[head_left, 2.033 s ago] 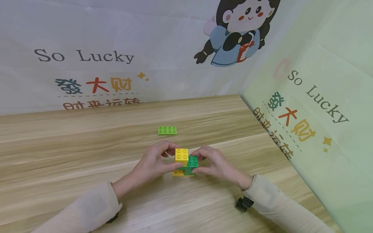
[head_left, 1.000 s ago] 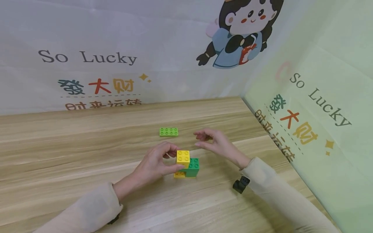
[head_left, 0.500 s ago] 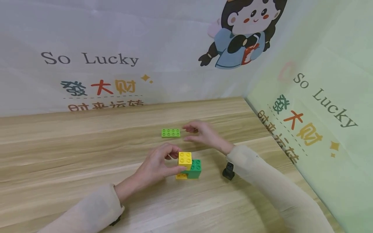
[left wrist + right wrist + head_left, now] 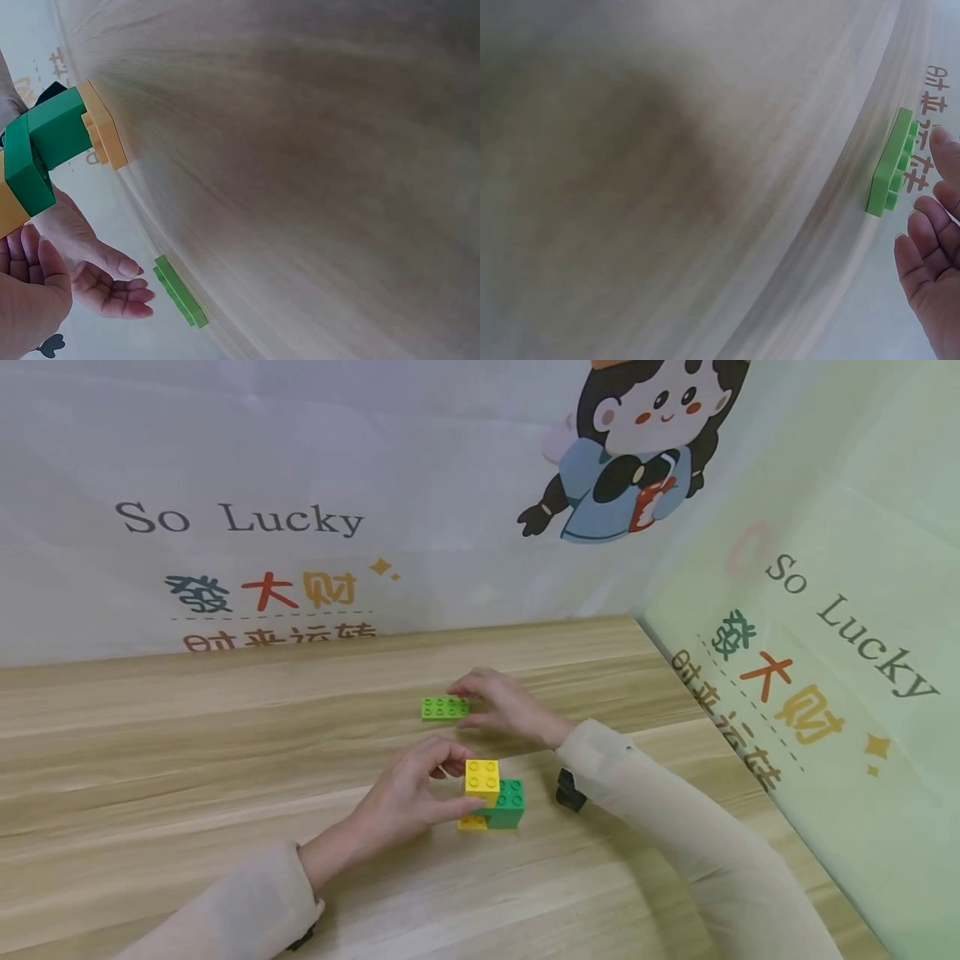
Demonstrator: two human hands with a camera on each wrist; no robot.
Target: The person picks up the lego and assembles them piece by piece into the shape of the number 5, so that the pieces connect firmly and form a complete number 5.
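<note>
Two hands over the wood table (image 4: 150,777), both mine. My left hand (image 4: 405,789) pinches the top yellow block (image 4: 482,778), thumb on its near side, other fingers mostly behind it. Dark green part (image 4: 508,810) sits under that block and sticks out to the right; thin yellow base (image 4: 472,822) at the bottom, showing on the left. All one upright stack.

My right hand (image 4: 506,703) is farther out, thumb and fingers apart, clamped on nothing. Light green brick (image 4: 437,708) lies flat on the table, studs up, right at those fingertips: in the head view its right end is between my thumb and fingers. Left wrist view shows a small gap from fingertips to brick; from the right wrist view I can't tell about contact. Brick is beyond my left hand and the stack, apart from both.

Pale sleeves (image 4: 675,827) on both arms, small black device (image 4: 570,791) under the right cuff. Printed backdrop (image 4: 420,468) stands behind the table, cartoon figure (image 4: 637,460) on it.
</note>
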